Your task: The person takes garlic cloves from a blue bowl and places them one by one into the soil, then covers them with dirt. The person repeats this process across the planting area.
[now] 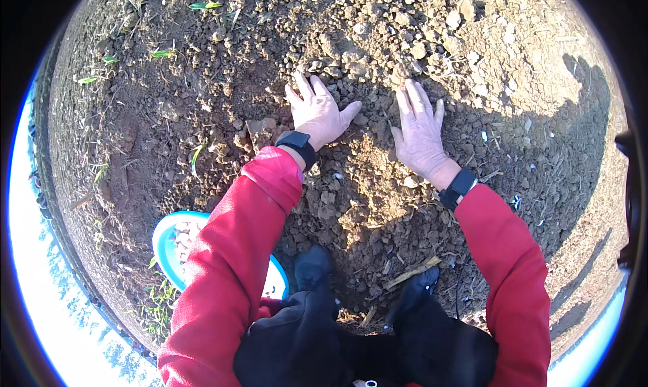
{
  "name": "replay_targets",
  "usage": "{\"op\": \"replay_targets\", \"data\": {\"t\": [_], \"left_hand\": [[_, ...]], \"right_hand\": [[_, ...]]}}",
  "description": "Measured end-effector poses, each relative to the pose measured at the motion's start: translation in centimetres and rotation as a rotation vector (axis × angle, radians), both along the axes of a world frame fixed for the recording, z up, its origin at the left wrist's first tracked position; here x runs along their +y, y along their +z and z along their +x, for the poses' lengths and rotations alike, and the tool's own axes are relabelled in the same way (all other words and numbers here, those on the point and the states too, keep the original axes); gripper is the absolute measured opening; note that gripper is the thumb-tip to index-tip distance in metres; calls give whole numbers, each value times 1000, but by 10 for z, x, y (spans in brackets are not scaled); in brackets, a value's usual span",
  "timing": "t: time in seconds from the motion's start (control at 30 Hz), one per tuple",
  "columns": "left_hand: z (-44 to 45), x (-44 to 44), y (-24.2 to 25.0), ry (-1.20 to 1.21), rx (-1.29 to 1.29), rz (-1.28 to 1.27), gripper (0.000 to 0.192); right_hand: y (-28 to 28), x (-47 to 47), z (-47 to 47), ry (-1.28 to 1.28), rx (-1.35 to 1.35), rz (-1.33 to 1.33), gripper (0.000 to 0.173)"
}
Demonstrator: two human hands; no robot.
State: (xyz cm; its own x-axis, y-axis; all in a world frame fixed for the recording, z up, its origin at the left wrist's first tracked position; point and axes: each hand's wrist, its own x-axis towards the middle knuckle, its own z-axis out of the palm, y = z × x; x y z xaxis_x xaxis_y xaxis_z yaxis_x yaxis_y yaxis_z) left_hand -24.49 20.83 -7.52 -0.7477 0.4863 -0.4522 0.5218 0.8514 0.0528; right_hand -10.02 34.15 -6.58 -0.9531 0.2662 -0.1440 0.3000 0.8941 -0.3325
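My left hand (pixel 318 111) lies palm down on loose, cloddy soil (pixel 349 88), fingers pointing away from me and thumb spread out to the right. To its right, my right hand (pixel 419 126) rests in the same way, its fingertips against the clods. Neither hand grips anything that I can see. Between and below them is a sunlit patch of crumbled soil (pixel 377 189). A blue-rimmed basin (pixel 169 255) stands on the ground at the left, partly covered by my red left sleeve. Pale pieces, perhaps garlic cloves (pixel 185 237), lie inside it.
My dark shoes (pixel 312 268) stand in the soil close below the hands. A dry stalk (pixel 412 274) lies by the right shoe. Small green shoots (pixel 197 156) grow at the left, with a grassy tuft (pixel 161 306) beside the basin. Larger clods (pixel 417 50) lie ahead; shadow falls at the right.
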Motion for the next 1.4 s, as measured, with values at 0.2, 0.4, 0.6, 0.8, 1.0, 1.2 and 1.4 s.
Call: {"op": "replay_targets", "data": {"t": [0.2, 0.4, 0.6, 0.8, 1.0, 1.2, 1.4], "left_hand": [[-33, -52, 27, 22, 4, 198, 90], [-24, -107, 69, 272, 106, -272, 94], [61, -110, 51, -83, 280, -34, 97], [129, -97, 43, -238, -53, -11, 79], [156, -113, 44, -372, -31, 232, 57], [208, -98, 68, -664, -448, 422, 60], [151, -45, 67, -930, -353, 401, 82]], "right_hand": [[0, 46, -9, -167, 257, 154, 70], [0, 7, 5, 35, -87, 92, 66], [23, 11, 44, 22, -161, 86, 74], [42, -10, 124, 288, -46, -52, 49], [40, 14, 203, 161, 87, 19, 19], [31, 39, 278, -343, 66, 152, 29], [-3, 142, 353, -970, 205, 269, 55]]}}
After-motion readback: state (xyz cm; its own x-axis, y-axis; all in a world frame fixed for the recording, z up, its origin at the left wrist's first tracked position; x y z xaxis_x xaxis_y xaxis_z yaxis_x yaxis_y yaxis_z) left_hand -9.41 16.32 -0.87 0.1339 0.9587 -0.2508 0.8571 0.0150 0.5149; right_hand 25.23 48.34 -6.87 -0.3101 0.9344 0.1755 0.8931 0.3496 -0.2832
